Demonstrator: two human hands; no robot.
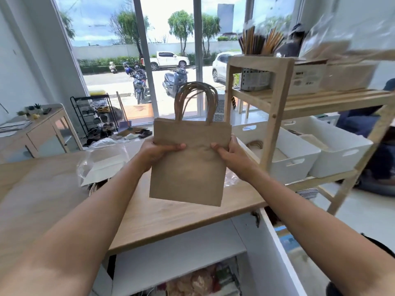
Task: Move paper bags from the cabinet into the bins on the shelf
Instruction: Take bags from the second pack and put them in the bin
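Two bare forearms reach forward over a wooden countertop (171, 212), the landmark for all positions here. Nearest the viewer, below the countertop's front edge, an open cabinet (181, 253) shows a white shelf with blurred, colourful contents beneath it; its white door (275, 242) stands open at the countertop's right corner. Above the countertop, the left hand (158, 151) and right hand (233, 154) grip a stack of brown paper bags (190, 163), thumbs pressed on the facing side, remaining fingers hidden behind. The stack is held upright, clear of the countertop, its flat kraft faces unprinted and its several twisted paper handles (195, 99) arching upward together. On the countertop, left of the stack, lies crumpled clear plastic wrapping (102, 159) over a white sheet. At the countertop's right end stands a wooden shelf unit (275, 116); its upright post lies between the stack and two white bins (297, 154) with cut-out handles on the lower tier. The nearer bin already holds brown bags. Beyond the countertop, a glass door (171, 60) shows parked motorbikes and cars.
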